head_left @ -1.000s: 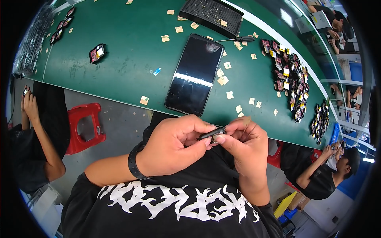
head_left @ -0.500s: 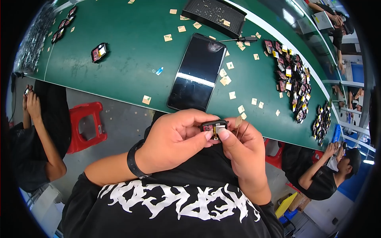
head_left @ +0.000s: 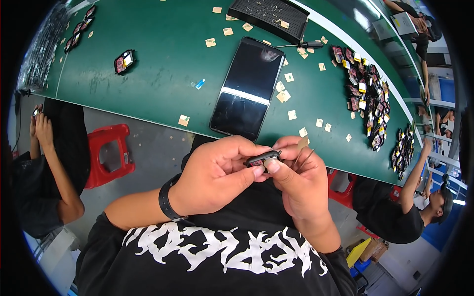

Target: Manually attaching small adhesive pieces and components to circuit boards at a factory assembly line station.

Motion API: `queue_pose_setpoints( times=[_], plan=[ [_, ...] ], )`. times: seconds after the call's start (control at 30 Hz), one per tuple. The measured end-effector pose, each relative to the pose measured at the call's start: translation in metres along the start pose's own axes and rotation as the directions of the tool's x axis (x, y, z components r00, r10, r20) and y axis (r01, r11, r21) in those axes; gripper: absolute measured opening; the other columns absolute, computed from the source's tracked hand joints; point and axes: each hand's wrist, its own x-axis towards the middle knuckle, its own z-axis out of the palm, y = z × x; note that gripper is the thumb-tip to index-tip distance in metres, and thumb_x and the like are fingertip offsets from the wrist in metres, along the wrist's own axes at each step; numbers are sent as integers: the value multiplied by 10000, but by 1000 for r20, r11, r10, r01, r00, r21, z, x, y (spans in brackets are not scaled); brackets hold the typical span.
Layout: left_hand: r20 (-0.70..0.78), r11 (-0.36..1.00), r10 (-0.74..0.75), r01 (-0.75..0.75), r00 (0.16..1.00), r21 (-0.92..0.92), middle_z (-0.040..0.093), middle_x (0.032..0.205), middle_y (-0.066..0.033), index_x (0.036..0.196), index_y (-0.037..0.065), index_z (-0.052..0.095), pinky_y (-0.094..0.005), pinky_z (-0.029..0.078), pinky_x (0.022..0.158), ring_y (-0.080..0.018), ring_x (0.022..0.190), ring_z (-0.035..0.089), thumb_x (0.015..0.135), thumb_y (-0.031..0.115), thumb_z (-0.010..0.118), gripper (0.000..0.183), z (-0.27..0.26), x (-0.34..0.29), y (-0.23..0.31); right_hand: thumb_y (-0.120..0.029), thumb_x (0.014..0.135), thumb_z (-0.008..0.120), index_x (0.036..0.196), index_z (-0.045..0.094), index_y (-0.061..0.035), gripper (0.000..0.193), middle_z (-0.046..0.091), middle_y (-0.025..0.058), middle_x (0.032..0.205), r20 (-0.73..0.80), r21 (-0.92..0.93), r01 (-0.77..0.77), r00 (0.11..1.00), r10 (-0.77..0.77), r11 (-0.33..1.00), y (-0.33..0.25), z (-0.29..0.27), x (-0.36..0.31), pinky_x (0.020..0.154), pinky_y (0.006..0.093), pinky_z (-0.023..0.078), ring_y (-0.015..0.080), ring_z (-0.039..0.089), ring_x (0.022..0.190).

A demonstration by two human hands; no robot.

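Close in front of my body, both hands hold a small black electronic housing, seen tilted nearly edge-on, with part of a reddish circuit board showing. My left hand pinches its left end between thumb and fingers. My right hand grips the other end, its thumb pressed against the open side. Thin metal tips, apparently tweezers, stick out from between the right fingers. Beside them a small beige square shows at the right fingers. The inside of the housing is mostly covered by my thumbs.
A black tablet-like screen lies on the green table. Beyond it are a black tray and a screwdriver. Beige squares are scattered about. Many similar housings pile up at right; one lies left. People sit on both sides.
The housing has tilted so that its rim faces me more and less of its inside shows. My hands keep their grip. The person at right has raised an arm toward the table.
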Motion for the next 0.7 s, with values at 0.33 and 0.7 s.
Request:
queue_pose_setpoints(
  times=[0.33, 0.7],
  plan=[
    [-125, 992, -55, 40, 991, -121, 637, 1239, -172, 1203, -19, 496, -338, 578, 945, -189, 1113, 659, 975, -79, 580, 251, 16, 0, 12, 38, 804, 818, 998, 723, -7, 220, 598, 80, 972, 271, -794, 560, 675, -687, 237, 3, 8, -5, 556, 235, 464, 112, 571, 681],
    [-85, 988, 103, -112, 991, -109, 624, 1265, -144, 1208, -46, 510, -305, 507, 1012, -145, 1159, 622, 962, -107, 571, 261, 18, -5, -6, 55, 799, 800, 1051, 719, -5, 271, 645, 95, 906, 260, -828, 519, 689, -677, 211, 7, 13, -4, 597, 284, 513, 189, 621, 728]
  ],
)
